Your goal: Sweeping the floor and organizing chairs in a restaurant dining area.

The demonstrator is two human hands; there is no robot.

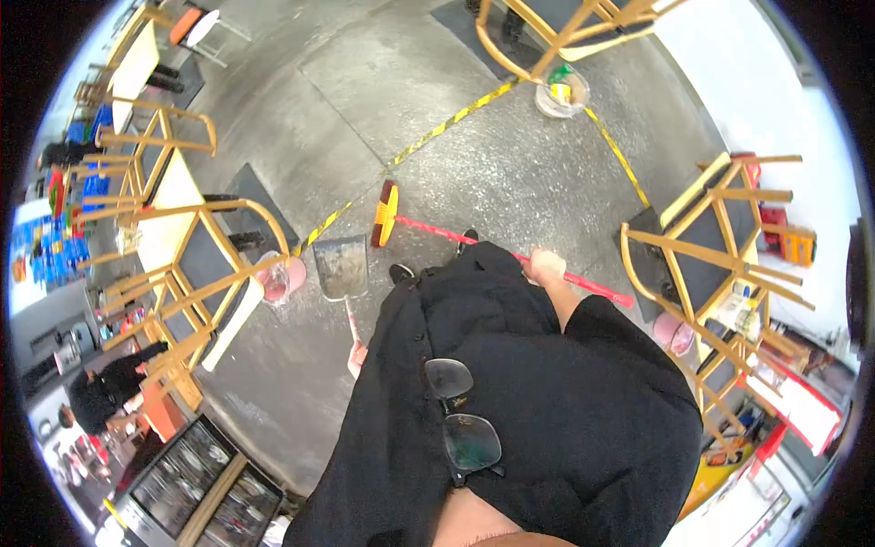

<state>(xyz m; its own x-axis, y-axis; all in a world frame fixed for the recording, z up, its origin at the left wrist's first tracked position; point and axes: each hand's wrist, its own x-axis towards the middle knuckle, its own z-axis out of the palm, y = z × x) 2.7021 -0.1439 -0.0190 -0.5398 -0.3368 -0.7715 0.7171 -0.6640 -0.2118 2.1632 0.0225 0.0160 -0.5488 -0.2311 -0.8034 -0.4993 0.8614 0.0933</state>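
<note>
My right hand (545, 265) is closed around the red handle of a push broom (387, 213), which slants down across the front of my dark clothes. The broom's yellow head with dark red bristles touches the grey floor. On the left, my left hand (357, 358) grips the handle of a long-handled dustpan (341, 267), partly hidden by my sleeve. The dustpan's worn grey pan lies just left of the broom head, with a gap between them. Yellow and black tape (451, 123) runs over the floor beyond the broom. Eyeglasses (472, 441) hang on my shirt.
Upturned wooden chairs (205, 260) rest on tables at left, with more chairs (711, 239) at right and top. A pink bin (281, 277) stands near the dustpan, another bin (562, 92) ahead, a third (673, 334) at right. Another person (102, 396) is at the far left.
</note>
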